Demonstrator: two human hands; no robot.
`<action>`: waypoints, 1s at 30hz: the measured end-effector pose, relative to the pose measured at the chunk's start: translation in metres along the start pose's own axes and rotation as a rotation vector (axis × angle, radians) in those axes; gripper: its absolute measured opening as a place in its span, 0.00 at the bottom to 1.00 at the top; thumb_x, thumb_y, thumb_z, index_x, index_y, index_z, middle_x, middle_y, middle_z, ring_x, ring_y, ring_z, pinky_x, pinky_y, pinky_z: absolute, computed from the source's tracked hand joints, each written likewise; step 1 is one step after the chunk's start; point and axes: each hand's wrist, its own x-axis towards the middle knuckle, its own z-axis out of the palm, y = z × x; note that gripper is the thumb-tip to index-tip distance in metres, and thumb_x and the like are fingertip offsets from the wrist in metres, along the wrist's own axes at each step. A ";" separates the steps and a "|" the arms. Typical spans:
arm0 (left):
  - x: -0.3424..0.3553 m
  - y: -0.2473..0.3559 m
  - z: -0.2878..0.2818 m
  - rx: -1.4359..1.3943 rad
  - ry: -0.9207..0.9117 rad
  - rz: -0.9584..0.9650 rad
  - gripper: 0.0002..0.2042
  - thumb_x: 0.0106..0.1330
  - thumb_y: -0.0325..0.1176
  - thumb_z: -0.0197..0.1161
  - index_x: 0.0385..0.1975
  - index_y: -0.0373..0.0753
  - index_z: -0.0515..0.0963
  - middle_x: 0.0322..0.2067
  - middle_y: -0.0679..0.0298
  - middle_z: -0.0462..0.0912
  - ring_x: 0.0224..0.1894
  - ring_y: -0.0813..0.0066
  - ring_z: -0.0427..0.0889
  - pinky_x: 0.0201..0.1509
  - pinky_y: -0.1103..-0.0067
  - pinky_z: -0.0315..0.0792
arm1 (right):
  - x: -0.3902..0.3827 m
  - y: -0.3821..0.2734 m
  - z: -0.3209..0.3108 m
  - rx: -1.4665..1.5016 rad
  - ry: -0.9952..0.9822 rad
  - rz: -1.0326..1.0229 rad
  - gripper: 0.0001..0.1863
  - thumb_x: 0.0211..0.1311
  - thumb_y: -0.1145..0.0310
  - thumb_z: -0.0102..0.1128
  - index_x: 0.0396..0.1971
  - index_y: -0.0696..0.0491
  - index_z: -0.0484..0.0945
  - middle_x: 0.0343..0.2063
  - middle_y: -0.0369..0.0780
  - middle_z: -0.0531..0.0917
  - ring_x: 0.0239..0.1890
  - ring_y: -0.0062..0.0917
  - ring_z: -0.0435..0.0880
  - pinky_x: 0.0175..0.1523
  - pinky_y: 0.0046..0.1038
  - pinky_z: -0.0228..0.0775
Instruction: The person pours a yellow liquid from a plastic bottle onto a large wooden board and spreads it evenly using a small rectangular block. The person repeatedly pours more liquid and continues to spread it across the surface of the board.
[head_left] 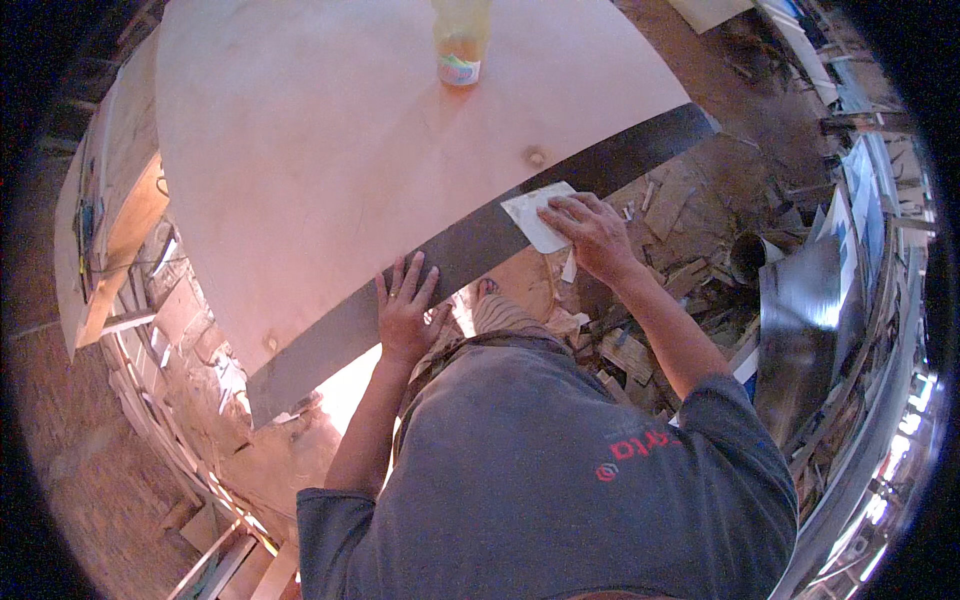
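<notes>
A broad pale board [330, 180] lies before me with a dark grey strip [460, 243] along its near edge. My left hand [405, 312] rests on the strip's near edge, its fingers spread and holding nothing; a ring shows on one finger. Farther right, my right hand [592, 235] grips a whitish, flat, square piece [538, 217] at its right side, fingers bent over its top. That piece lies flat across the strip, one corner reaching the pale board. Whether it is stiff or soft, I cannot tell.
A plastic bottle [462, 50] with orange liquid stands on the board's far part. Wood scraps [630, 352] litter the floor at right, near a bent dark metal sheet [800, 310]. Another board [128, 240] leans at the left.
</notes>
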 end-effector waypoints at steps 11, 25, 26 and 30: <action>-0.008 -0.006 0.010 -0.005 0.033 -0.033 0.31 0.59 0.38 0.74 0.66 0.51 0.77 0.75 0.63 0.65 0.80 0.54 0.54 0.81 0.47 0.42 | 0.012 0.017 0.028 -0.003 0.031 -0.077 0.26 0.58 0.69 0.64 0.59 0.35 0.81 0.57 0.31 0.82 0.62 0.33 0.76 0.58 0.39 0.72; -0.001 -0.001 0.007 0.041 0.016 -0.023 0.30 0.58 0.38 0.73 0.65 0.50 0.78 0.75 0.62 0.66 0.80 0.53 0.55 0.80 0.45 0.47 | -0.026 0.000 -0.001 0.019 -0.137 0.000 0.23 0.49 0.68 0.71 0.49 0.36 0.86 0.50 0.29 0.85 0.55 0.32 0.79 0.54 0.38 0.74; -0.001 0.000 0.006 0.039 0.014 -0.022 0.30 0.58 0.38 0.73 0.65 0.49 0.78 0.75 0.62 0.66 0.80 0.53 0.55 0.79 0.45 0.47 | -0.034 -0.003 -0.008 0.026 -0.164 0.006 0.23 0.49 0.68 0.71 0.49 0.36 0.86 0.50 0.29 0.85 0.54 0.32 0.79 0.53 0.38 0.74; 0.000 0.000 0.005 0.016 0.018 -0.025 0.30 0.59 0.39 0.73 0.65 0.49 0.78 0.75 0.62 0.66 0.80 0.54 0.55 0.79 0.44 0.47 | -0.057 -0.004 -0.017 0.131 -0.224 0.038 0.26 0.46 0.70 0.72 0.50 0.37 0.86 0.50 0.29 0.85 0.52 0.32 0.80 0.53 0.38 0.76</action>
